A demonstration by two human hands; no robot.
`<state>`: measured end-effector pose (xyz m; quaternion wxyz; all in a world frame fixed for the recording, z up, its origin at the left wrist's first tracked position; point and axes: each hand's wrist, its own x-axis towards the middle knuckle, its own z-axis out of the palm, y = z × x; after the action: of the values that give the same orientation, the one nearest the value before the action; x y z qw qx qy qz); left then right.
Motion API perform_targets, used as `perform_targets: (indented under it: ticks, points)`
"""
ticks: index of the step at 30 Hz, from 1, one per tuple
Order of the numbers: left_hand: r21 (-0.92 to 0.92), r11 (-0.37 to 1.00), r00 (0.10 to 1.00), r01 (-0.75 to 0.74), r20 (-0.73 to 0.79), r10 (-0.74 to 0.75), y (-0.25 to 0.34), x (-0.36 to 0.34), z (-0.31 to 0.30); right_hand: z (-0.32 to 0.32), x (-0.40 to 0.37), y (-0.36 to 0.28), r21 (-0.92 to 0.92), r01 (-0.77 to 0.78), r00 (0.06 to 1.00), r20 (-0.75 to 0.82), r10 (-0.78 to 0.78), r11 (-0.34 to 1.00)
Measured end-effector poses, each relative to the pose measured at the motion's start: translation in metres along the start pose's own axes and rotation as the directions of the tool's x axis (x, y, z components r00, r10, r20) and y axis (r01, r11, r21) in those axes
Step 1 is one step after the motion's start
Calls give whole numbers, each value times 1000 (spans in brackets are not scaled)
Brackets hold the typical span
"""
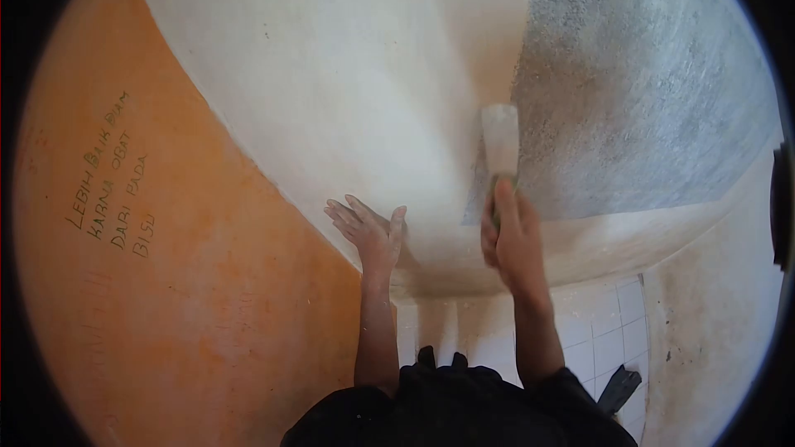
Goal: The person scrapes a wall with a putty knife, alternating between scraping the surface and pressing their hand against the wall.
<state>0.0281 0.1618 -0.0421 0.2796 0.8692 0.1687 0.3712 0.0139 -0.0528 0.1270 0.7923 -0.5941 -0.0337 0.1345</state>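
Here the wall [331, 74] carries a grey patch [638, 91] at two o'clock. The knife [500, 141], blade toward twelve, sits on the patch's left edge, gripped by the right hand [512, 240]. The left hand [370, 232] lies open and flat at its nine.

An orange wall [207, 281] is seen at nine o'clock, and dark handwritten words [112, 174] are scrawled across it. White floor tiles [609, 339] are shown at five o'clock, and a dark flat object [619, 389] is laid on them. A stained pale wall [712, 323] is found at four o'clock.
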Motion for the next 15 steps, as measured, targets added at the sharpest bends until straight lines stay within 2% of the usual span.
perform_targets:
  ticks: [2,3,5,7,9,10,13,15]
  points:
    - [15,999,999,-38,-17,38,-1,-4,2,10,-1,-30,57,155,988,17,-156,986]
    - [29,996,995,-81,-48,82,-4,-2,2,8,-4,-18,66,156,988,8,-157,985]
    - [39,997,996,-70,-46,72,-9,-1,4,-7,-5,24,49,-57,998,-5,58,997]
    - [45,998,998,-35,-52,38,-5,2,7,-5,-6,19,57,-71,997,34,69,996]
    - [73,995,996,-66,-52,70,-6,-1,4,-1,-9,3,68,-80,997,16,79,995]
    - [77,995,996,-70,-44,74,-6,-4,3,-3,-8,-3,89,-34,998,56,29,995]
    - [45,998,998,-46,-33,47,-6,0,1,-13,-7,20,50,-86,995,56,83,995]
    - [64,996,998,-58,-29,60,-5,-1,1,-10,-2,13,50,-80,996,52,78,996]
